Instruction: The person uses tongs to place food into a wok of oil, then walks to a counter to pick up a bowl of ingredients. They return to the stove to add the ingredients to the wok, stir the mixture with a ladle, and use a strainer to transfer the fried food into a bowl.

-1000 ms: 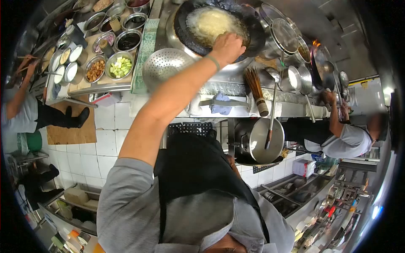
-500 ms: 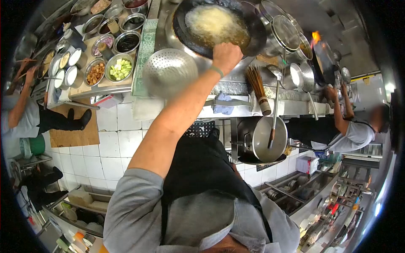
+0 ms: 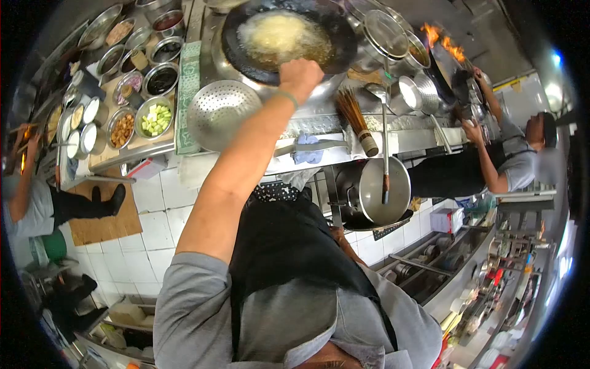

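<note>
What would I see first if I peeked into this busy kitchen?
Orange flames leap up at the top right, where a co-worker is cooking. At the top middle, a big black wok is full of pale, foamy, bubbling food, and the person's left hand is closed in a fist at its near rim. Just left of that hand lies a shiny metal strainer dotted with holes.
</note>
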The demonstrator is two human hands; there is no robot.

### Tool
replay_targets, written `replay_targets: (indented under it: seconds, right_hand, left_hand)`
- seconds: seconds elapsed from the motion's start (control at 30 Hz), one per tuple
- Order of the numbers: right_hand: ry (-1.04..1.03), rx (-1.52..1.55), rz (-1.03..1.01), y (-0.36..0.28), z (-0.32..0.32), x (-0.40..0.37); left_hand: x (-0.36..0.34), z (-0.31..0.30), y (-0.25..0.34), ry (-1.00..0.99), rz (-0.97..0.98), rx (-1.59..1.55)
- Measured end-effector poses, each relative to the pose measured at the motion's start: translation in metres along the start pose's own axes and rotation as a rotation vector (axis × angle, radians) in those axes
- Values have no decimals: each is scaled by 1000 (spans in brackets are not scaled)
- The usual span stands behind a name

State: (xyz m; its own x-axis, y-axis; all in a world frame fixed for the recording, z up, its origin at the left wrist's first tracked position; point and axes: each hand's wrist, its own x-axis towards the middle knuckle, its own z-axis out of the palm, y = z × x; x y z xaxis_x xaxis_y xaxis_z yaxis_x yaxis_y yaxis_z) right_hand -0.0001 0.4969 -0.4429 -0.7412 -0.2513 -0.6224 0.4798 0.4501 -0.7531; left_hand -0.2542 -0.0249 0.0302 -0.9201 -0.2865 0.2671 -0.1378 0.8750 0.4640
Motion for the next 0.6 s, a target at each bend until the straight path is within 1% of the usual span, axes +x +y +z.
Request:
replay_targets:
  seconds: [0.03, 0.07, 0.1, 0.13, 0.17, 0.2, 0.23, 0.27, 0.33, 0.37, 0.4, 0.43, 0.47, 0.5, 0.53, 0.6]
  right_hand:
    - [-20, 210, -7, 12, -3, -2]
    - [1, -55, 5, 88, -12, 39]
    - [127, 58, 34, 26, 8, 2]
    - [159, -432, 85, -36, 18, -39]
    - [132, -281, 19, -38, 22, -51]
    - [159, -309, 208, -8, 20, -40]
    - [210, -290, 250, 26, 23, -34]
    - [186, -552, 118, 46, 36, -28]
    - [265, -605, 12, 34, 56, -57]
    - [249, -418, 248, -31, 59, -101]
    - [348, -282, 321, -45, 69, -121]
    - [439, -159, 375, -44, 81, -142]
    - [444, -166, 327, -23, 88, -157]
    - [442, -181, 270, 14, 95, -164]
    - [439, -200, 208, 38, 104, -174]
    - [450, 55, 443, 26, 112, -206]
  left_hand:
    - [2, 0, -2, -25, -6, 12]
    - [3, 2, -3, -58, -4, 19]
    - [6, 3, -2, -88, -37, 76]
    - [12, 16, -12, -98, -22, 86]
    - [7, 6, -7, -104, 12, 97]
    - [4, 6, -6, -87, 64, 112]
    - [8, 23, -23, -29, 181, 64]
    - [10, 14, -16, -89, 215, 168]
    - [11, -3, 1, -199, 304, 367]
    - [26, 17, -19, -233, 169, 283]
    - [30, 18, -18, -238, 149, 305]
    - [34, 20, -30, -257, 124, 358]
    - [29, 16, -26, -246, 115, 325]
    - [30, 15, -25, -262, 114, 360]
    - [35, 21, -36, -261, 117, 401]
    - [46, 29, -54, -281, 164, 358]
